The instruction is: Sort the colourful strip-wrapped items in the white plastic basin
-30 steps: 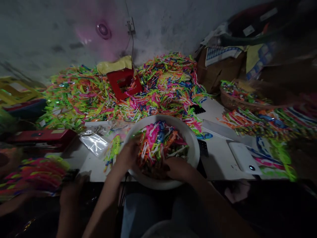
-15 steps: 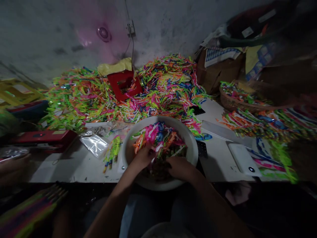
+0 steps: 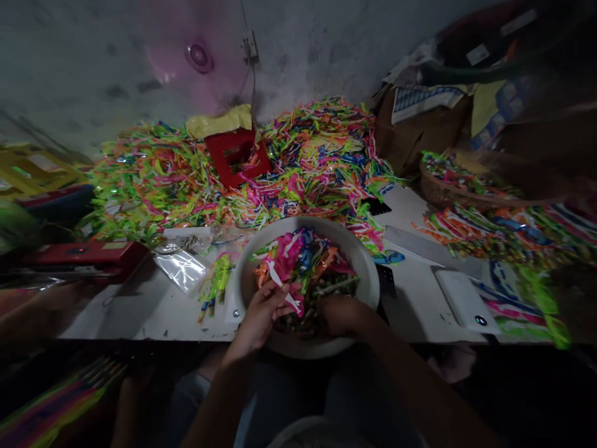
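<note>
A white round basin (image 3: 245, 249) stands at the table's front edge, holding limp, bright plastic pieces and small dark bits. My left hand (image 3: 262, 309), over its left side, pinches a pink-and-white plastic piece (image 3: 285, 287) between thumb and fingers. Down in the right side of the basin is my right hand (image 3: 342, 316), its fingers hidden among the dark bits (image 3: 303, 325). Just beyond my left hand lie more pink, blue and orange pieces (image 3: 328, 261).
A large heap of coloured pieces (image 3: 153, 180) lies against the wall around a red plastic stool (image 3: 228, 165). To the right are a white power bank (image 3: 459, 298) and a wicker basket (image 3: 438, 190). At left are a red machine (image 3: 112, 258) and another person's arm (image 3: 51, 311).
My left hand has brought the pink-and-white piece up into clear view. My right hand has sunk deeper into the basin. At left, another person's arm has moved inward over the table.
</note>
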The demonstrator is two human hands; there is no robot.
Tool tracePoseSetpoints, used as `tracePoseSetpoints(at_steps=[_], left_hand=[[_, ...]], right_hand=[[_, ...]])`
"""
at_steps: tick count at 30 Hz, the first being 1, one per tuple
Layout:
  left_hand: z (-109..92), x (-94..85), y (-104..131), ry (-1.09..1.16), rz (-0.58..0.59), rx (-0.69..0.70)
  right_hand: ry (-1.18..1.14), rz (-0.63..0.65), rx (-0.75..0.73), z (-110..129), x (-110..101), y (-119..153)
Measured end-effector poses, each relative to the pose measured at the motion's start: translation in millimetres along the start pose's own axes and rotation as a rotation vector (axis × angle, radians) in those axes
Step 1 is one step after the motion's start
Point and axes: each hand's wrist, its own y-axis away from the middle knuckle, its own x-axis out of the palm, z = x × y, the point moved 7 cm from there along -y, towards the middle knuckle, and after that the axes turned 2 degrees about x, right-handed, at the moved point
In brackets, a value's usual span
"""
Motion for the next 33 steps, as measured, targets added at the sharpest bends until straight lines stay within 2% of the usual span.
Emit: tracePoseSetpoints(at_steps=[3, 7, 11, 15, 20, 27, 33], left_hand=[[-2, -3.5, 0, 0.035, -0.049, 0.020], [-4, -7.4, 2, 0.111, -0.137, 0.049], [-6, -4.2, 9, 0.146, -0.169, 0.056], [-13, 1.4, 18, 0.120, -0.178, 0.059], [-21, 3.9, 26, 0.085, -0.211, 0.068], [-23, 5.0, 29, 0.110, -0.191, 0.089], [-24, 4.2, 31, 0.112, -0.205, 0.096]], right_hand=[[-0.058, 0.179, -0.085, 12, -5, 11], [-0.310, 0.023, -0.073, 25, -27, 30], [-0.427, -0.045, -0.065, 40, -18, 51], [-0.421, -0.231, -0.020, 47, -15, 57], [-0.381, -0.243, -0.064, 56, -12, 55], [-0.334, -0.311, -0.069, 57, -12, 57], [-0.260, -0.454, -0.096, 56, -12, 61]])
